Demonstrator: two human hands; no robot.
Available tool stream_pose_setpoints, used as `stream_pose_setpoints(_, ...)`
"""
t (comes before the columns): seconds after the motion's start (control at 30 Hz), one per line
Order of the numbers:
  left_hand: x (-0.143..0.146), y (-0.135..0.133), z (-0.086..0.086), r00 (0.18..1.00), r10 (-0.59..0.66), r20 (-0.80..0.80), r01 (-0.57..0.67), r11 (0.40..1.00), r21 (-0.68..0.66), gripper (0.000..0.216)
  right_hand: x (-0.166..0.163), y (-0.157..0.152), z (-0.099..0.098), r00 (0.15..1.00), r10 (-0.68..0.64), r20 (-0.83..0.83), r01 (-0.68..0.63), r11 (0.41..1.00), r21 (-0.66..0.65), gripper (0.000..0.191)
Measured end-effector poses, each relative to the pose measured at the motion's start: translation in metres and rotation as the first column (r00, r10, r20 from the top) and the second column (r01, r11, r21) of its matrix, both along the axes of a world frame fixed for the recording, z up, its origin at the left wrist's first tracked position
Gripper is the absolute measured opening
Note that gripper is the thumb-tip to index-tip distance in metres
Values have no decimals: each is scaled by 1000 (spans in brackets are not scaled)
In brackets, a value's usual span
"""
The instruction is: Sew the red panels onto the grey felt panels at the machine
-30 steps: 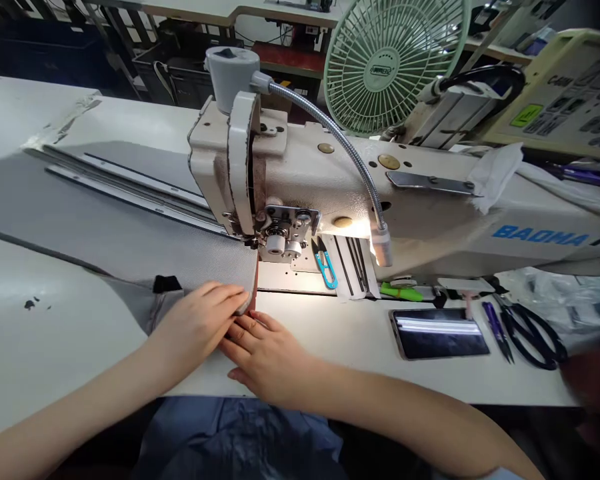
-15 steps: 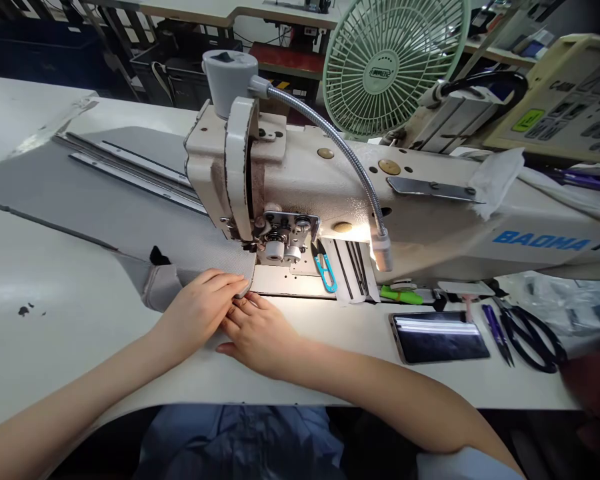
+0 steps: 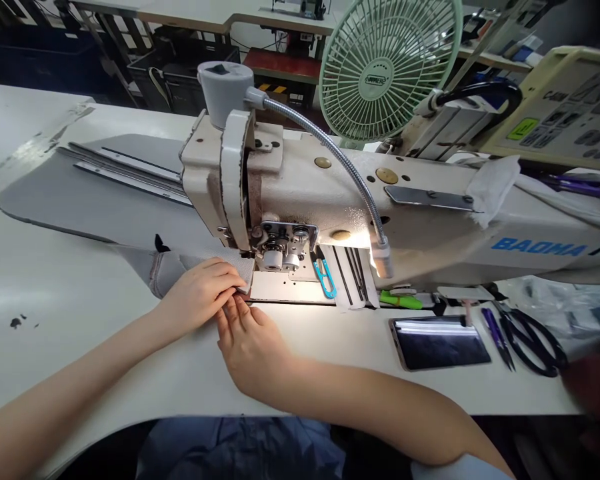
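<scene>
A large grey fabric panel with a dark edge lies across the table and runs under the sewing machine head. My left hand is closed on its near right corner, fingers pressed on top close to the edge. Just below, my right hand meets the same edge with its fingertips bunched; they are partly hidden at the fabric. Two pale strips with dark edging lie on the panel. A folded flap hangs over the near side, left of my left hand.
Blue thread snips and dark strips lie right of the needle area. Farther right are a phone, a purple pen and black-handled scissors. A flexible lamp and a green fan stand behind.
The panel's left end has shifted rightward. My right hand has turned, with its thumb drawn in and its wrist lower; my left hand keeps hold of the corner. The whole view has tilted slightly.
</scene>
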State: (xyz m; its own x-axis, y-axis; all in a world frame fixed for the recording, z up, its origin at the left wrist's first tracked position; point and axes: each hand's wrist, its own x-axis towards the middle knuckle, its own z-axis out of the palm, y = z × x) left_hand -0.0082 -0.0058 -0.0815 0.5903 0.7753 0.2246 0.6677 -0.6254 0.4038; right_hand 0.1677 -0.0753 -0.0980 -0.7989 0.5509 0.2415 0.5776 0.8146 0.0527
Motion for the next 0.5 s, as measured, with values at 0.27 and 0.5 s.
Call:
stream_pose_setpoints(0.27, -5, 24, 2, 991, -133, -25, 134, 990, 50, 26, -2, 15, -3, 998, -61, 26, 62, 996, -70, 54)
stream_pose_setpoints(0.5, -3, 39, 7, 971, -145, -189, 149, 989, 8, 25, -7, 28, 0, 994, -111, 10, 111, 988, -108, 55)
